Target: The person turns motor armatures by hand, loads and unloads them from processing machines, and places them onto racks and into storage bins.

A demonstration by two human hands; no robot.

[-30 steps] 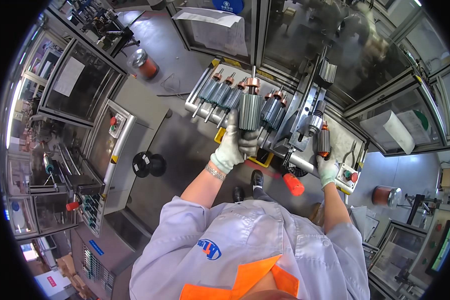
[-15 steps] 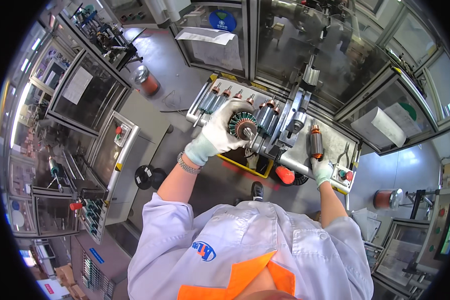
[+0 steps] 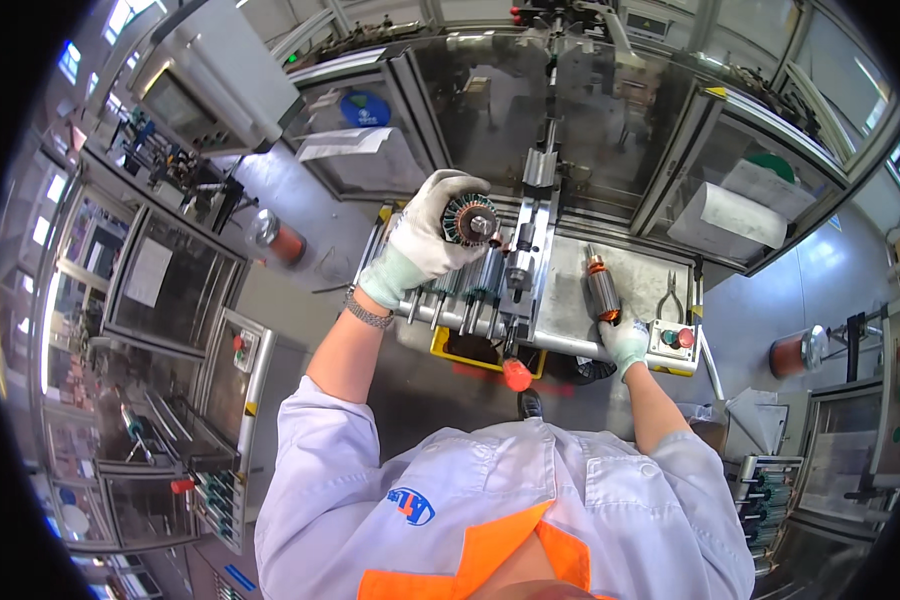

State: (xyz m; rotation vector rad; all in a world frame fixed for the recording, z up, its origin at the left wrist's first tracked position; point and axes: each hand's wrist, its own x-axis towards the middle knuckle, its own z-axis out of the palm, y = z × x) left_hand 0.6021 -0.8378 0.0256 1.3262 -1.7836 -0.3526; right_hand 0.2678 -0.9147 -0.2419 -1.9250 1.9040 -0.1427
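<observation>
My left hand, in a white glove, is closed around a motor armature with green slot insulation. The armature's round end and shaft tip face up toward me, above the left side of the bench. My right hand, also gloved, grips the near end of a second armature with copper windings. This one leans over the metal plate on the right. Between the two hands runs a rail fixture. Several more armatures stand in a row beneath my left hand, partly hidden by it.
Pliers lie on the plate beside a button box with green and red buttons. A red knob juts out at the bench front, near a yellow-edged bin. Clear guard panels rise behind the bench.
The whole view has shifted. My left hand has lifted its armature away from me, its end now turned more squarely upward. My right hand keeps its grip on the other armature.
</observation>
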